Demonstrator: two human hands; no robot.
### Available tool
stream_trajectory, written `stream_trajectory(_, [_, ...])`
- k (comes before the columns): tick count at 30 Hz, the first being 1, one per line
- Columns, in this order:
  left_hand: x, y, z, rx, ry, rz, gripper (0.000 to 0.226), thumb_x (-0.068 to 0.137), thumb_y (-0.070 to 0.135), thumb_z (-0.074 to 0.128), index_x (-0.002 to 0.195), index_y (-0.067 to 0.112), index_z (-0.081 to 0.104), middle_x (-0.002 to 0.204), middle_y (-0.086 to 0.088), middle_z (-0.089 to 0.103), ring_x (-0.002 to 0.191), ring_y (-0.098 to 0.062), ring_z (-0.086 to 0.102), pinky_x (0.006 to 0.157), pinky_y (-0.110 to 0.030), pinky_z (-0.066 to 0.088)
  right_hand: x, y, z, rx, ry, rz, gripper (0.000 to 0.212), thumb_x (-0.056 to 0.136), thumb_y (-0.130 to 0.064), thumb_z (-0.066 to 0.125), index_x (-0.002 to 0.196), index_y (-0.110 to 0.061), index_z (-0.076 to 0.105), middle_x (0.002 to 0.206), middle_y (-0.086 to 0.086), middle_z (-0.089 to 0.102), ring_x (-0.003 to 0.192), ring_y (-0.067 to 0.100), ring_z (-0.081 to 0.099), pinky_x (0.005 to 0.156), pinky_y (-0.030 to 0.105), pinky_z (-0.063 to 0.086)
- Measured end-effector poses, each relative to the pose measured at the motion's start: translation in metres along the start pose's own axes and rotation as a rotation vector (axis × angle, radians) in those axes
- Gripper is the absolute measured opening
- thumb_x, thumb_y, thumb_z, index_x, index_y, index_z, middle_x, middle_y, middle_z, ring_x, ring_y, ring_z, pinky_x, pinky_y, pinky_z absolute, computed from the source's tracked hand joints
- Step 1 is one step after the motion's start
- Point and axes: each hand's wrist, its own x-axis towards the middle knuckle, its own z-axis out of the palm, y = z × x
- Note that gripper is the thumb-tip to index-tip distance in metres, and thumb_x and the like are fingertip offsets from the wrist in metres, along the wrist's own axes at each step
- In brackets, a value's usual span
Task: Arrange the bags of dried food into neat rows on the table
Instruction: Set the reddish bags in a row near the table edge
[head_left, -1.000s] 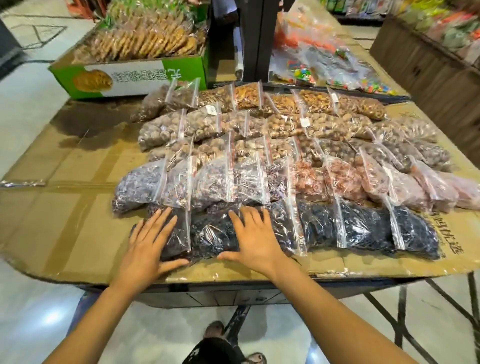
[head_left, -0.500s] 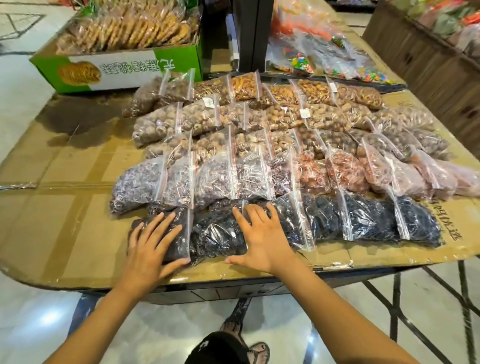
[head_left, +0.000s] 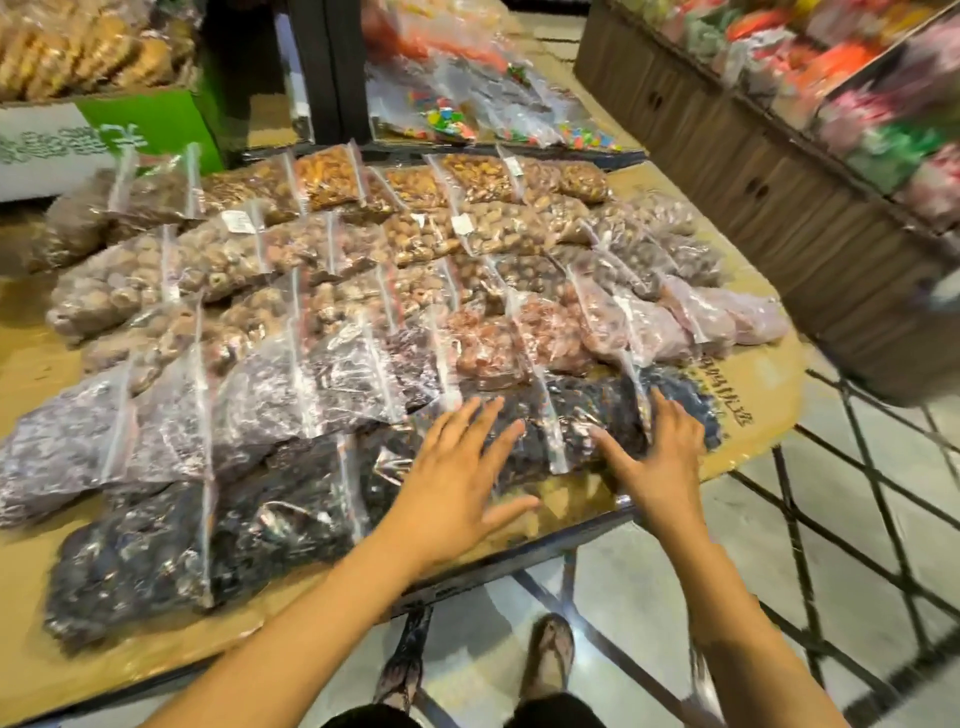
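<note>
Left hand (head_left: 457, 483): palm down, fingers straight and spread, gripping nothing. It rests on the clear zip-top plastic bags of dark dried fruit (head_left: 582, 415) in the near row. Right hand (head_left: 662, 457): same flat, splayed posture at the row's 3 o'clock end. This row runs along the front edge of the cardboard-covered counter (head_left: 758, 395), the bags overlapping like shingles. At 12 o'clock from the hands lie pinkish bags (head_left: 519, 348), at 10 o'clock grey-purple bags (head_left: 260, 405), and beyond those, brown ring-shaped pieces (head_left: 208, 270) and nut bags (head_left: 332, 176). Handling estimate: the bags are soft and lumpy with loose fill that shifts. The film looks slick and likely to slide on cardboard. Flat-palm pushes at a bag's side suit nudging, while the stiffer zip strip suits lifting. Overlap means one bag may drag its neighbour.
</note>
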Motion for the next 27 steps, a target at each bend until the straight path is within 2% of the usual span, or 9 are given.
stream_trajectory(2, [0.033,0.016,0.013,0.032,-0.029,0.042,0.077,0.089,0.068,0.039,0.146,0.017,0.036,0.153,-0.013,0.035,0.141,-0.034,0.032,0.113,-0.051,0.028,0.024,0.031,-0.014,0.057,-0.048,0.059,0.109,0.056,-0.084,0.057,0.145,-0.028,0.025,0.152,0.008,0.027,0.141,0.029,0.017,0.114,0.054,0.019])
stream_trajectory(4, [0.069,0.028,0.025,0.038,-0.070,0.024,0.086,0.085,0.072,0.041,0.150,0.017,0.027,0.157,-0.011,0.026,0.144,-0.031,0.023,0.116,-0.049,0.021,0.046,0.059,-0.023,0.075,-0.164,0.020,0.117,0.049,-0.082,0.064,0.145,-0.031,0.022,0.154,0.005,0.022,0.142,0.027,0.015,0.115,0.052,0.017])
stream_trajectory(6, [0.102,0.036,0.034,0.028,-0.167,-0.058,0.100,0.078,0.081,0.038,0.153,0.019,0.016,0.159,-0.009,0.018,0.145,-0.029,0.016,0.117,-0.046,0.014,0.068,0.083,-0.029,-0.009,-0.279,-0.114,0.123,0.046,-0.087,0.062,0.147,-0.032,0.018,0.156,0.002,0.017,0.144,0.025,0.012,0.117,0.047,0.013])
stream_trajectory(8, [0.125,0.045,0.044,0.040,-0.198,-0.133,0.110,0.070,0.088,0.037,0.153,0.021,0.014,0.157,-0.009,0.021,0.142,-0.031,0.018,0.117,-0.047,0.018,0.091,0.106,-0.034,-0.125,-0.356,-0.281,0.126,0.046,-0.093,0.053,0.149,-0.031,0.015,0.157,0.002,0.018,0.144,0.025,0.011,0.118,0.048,0.011])
stream_trajectory(12, [0.135,0.060,0.061,0.068,-0.151,-0.259,0.118,0.061,0.096,0.031,0.152,0.023,0.016,0.153,-0.008,0.030,0.140,-0.029,0.025,0.117,-0.044,0.018,0.126,0.136,-0.040,-0.194,-0.501,-0.448,0.120,0.053,-0.075,0.070,0.150,-0.031,0.012,0.157,0.002,0.016,0.144,0.026,0.010,0.116,0.050,0.012])
stream_trajectory(15, [0.129,0.071,0.067,0.093,-0.081,-0.311,0.115,0.061,0.096,0.030,0.149,0.021,0.030,0.145,-0.008,0.042,0.134,-0.029,0.035,0.114,-0.047,0.025,0.140,0.148,-0.038,-0.113,-0.538,-0.523,0.116,0.055,-0.072,0.073,0.148,-0.036,0.014,0.155,0.002,0.015,0.142,0.024,0.013,0.116,0.051,0.017])
stream_trajectory(18, [0.128,0.081,0.068,0.095,-0.036,-0.349,0.113,0.062,0.096,0.032,0.143,0.018,0.041,0.138,-0.008,0.049,0.129,-0.029,0.042,0.112,-0.046,0.026,0.148,0.150,-0.035,-0.049,-0.579,-0.509,0.114,0.054,-0.071,0.073,0.147,-0.038,0.017,0.156,-0.001,0.012,0.142,0.020,0.012,0.116,0.044,0.013])
stream_trajectory(22, [0.127,0.093,0.068,0.096,-0.020,-0.398,0.111,0.062,0.094,0.039,0.143,0.019,0.040,0.142,-0.007,0.047,0.133,-0.027,0.039,0.114,-0.041,0.018,0.158,0.153,-0.031,-0.021,-0.626,-0.561,0.112,0.052,-0.073,0.069,0.146,-0.041,0.016,0.157,-0.003,0.012,0.142,0.018,0.012,0.117,0.047,0.019])
stream_trajectory(27, [0.127,0.102,0.069,0.099,-0.061,-0.446,0.110,0.063,0.093,0.039,0.143,0.018,0.041,0.145,-0.010,0.046,0.135,-0.029,0.039,0.113,-0.041,0.014,0.171,0.153,-0.037,-0.107,-0.651,-0.657,0.112,0.056,-0.074,0.067,0.146,-0.043,0.008,0.157,-0.006,0.008,0.143,0.016,0.011,0.117,0.040,0.018])
